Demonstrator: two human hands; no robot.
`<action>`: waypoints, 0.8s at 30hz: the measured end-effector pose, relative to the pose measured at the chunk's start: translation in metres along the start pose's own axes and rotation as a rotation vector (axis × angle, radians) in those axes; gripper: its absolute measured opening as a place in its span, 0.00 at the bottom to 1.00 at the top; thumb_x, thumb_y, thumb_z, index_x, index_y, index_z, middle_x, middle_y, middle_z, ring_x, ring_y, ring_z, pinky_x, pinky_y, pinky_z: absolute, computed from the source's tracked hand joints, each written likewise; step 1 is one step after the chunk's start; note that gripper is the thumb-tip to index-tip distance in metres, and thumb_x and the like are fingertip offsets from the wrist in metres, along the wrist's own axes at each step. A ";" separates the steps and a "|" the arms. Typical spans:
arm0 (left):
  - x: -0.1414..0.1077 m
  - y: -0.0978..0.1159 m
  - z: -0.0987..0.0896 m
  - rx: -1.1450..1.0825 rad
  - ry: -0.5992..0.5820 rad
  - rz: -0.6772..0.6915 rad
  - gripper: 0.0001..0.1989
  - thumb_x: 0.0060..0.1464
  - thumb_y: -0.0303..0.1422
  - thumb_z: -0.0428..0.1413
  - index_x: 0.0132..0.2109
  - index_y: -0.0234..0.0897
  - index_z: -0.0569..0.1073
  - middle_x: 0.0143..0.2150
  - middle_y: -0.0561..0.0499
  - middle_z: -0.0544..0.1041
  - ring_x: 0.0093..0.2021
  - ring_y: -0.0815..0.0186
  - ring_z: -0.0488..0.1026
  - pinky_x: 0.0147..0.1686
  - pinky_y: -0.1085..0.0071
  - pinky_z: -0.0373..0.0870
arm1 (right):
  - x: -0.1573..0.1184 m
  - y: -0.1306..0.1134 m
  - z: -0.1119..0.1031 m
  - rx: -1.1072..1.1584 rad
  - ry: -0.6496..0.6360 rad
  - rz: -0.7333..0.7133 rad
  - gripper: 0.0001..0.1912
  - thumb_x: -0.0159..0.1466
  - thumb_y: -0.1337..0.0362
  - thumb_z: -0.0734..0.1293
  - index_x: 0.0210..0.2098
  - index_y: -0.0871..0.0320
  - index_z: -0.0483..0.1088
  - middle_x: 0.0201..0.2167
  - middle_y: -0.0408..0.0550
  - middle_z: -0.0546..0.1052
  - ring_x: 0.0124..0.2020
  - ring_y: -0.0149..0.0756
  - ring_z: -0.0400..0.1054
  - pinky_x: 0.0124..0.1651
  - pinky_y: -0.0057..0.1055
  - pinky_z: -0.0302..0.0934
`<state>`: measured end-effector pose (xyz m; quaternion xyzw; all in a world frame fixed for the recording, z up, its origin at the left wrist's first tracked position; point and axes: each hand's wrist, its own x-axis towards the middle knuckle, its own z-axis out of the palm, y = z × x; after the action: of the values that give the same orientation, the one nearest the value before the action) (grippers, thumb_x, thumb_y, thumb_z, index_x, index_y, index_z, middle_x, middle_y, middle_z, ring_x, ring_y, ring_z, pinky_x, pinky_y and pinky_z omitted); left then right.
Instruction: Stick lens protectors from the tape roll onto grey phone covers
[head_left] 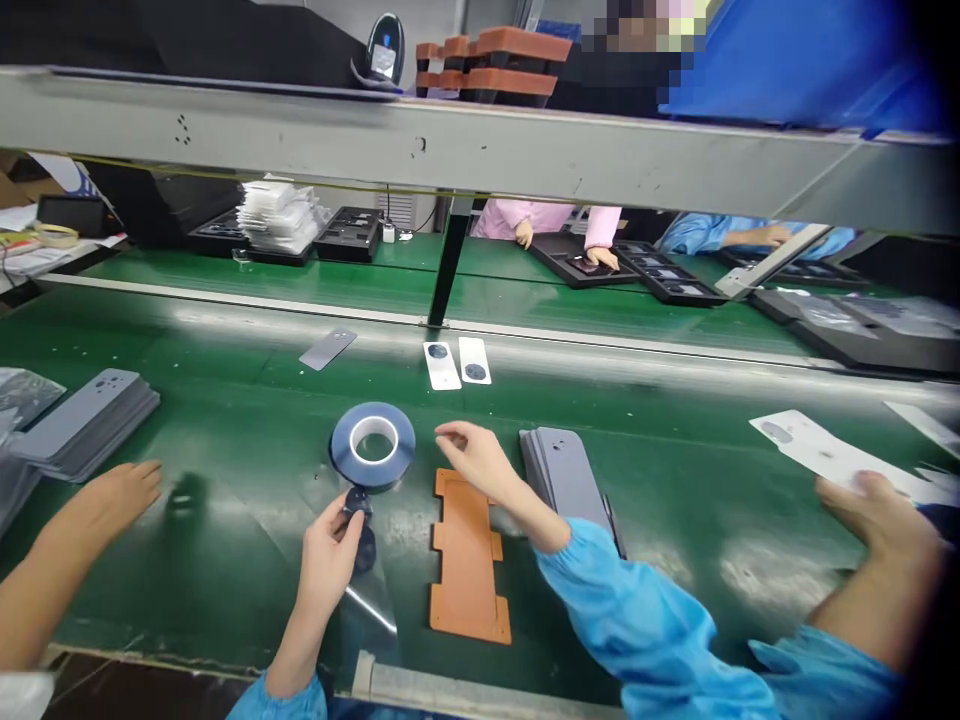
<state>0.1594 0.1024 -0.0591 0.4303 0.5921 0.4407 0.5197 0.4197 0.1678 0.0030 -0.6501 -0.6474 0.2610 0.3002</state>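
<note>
My left hand [330,550] pinches a black round sticker [358,500] between thumb and fingers. Just below it, another black round piece [365,550] lies on a strip of clear film [375,595]. My right hand [480,460] hovers above the upper end of an orange fixture plate [463,560], thumb and fingertips together; whether anything is between them is too small to tell. Between and beyond my hands lies a roll of blue tape [341,440] with a white core. Right of my right forearm is a stack of grey phone-shaped panels [566,465].
A co-worker's hand [877,515] holds a white panel [825,455] at right. Another person's hand [112,505] rests near stacked grey panels [90,415] at left. Two white cards [442,370] and a grey panel [328,349] lie farther back. A metal beam [300,140] crosses above.
</note>
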 end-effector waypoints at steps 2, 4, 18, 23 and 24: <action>-0.008 0.004 0.007 -0.086 -0.058 -0.007 0.28 0.50 0.45 0.66 0.53 0.32 0.77 0.51 0.38 0.82 0.52 0.52 0.80 0.54 0.58 0.76 | -0.033 -0.013 0.011 0.129 -0.088 -0.075 0.11 0.67 0.62 0.65 0.44 0.55 0.79 0.39 0.48 0.83 0.38 0.40 0.77 0.43 0.36 0.71; -0.016 0.006 0.015 -0.151 -0.124 -0.011 0.26 0.50 0.44 0.66 0.51 0.32 0.78 0.51 0.38 0.82 0.52 0.52 0.80 0.54 0.57 0.76 | -0.059 -0.023 0.023 0.227 -0.175 -0.114 0.11 0.68 0.62 0.65 0.45 0.54 0.79 0.40 0.48 0.83 0.39 0.40 0.77 0.42 0.36 0.71; -0.039 0.011 0.034 -0.171 -0.232 -0.091 0.22 0.54 0.47 0.64 0.47 0.33 0.80 0.43 0.42 0.84 0.44 0.56 0.81 0.50 0.61 0.76 | -0.105 -0.008 0.057 0.319 -0.028 -0.137 0.19 0.66 0.66 0.67 0.57 0.53 0.71 0.46 0.51 0.76 0.44 0.40 0.73 0.51 0.41 0.70; -0.039 0.011 0.035 -0.208 -0.250 -0.086 0.20 0.56 0.44 0.63 0.47 0.33 0.81 0.43 0.43 0.84 0.45 0.58 0.80 0.51 0.63 0.74 | -0.108 -0.012 0.058 0.309 0.011 -0.096 0.15 0.66 0.65 0.68 0.52 0.55 0.74 0.38 0.48 0.75 0.37 0.37 0.72 0.43 0.36 0.71; -0.040 0.010 0.035 -0.223 -0.243 -0.087 0.20 0.57 0.44 0.62 0.47 0.32 0.81 0.44 0.43 0.83 0.45 0.58 0.80 0.51 0.64 0.73 | -0.109 -0.014 0.058 0.301 0.003 -0.076 0.12 0.66 0.65 0.68 0.49 0.55 0.75 0.34 0.46 0.75 0.33 0.36 0.71 0.39 0.34 0.70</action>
<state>0.1988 0.0691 -0.0422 0.3941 0.4903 0.4256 0.6505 0.3654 0.0615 -0.0320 -0.5734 -0.6245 0.3425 0.4048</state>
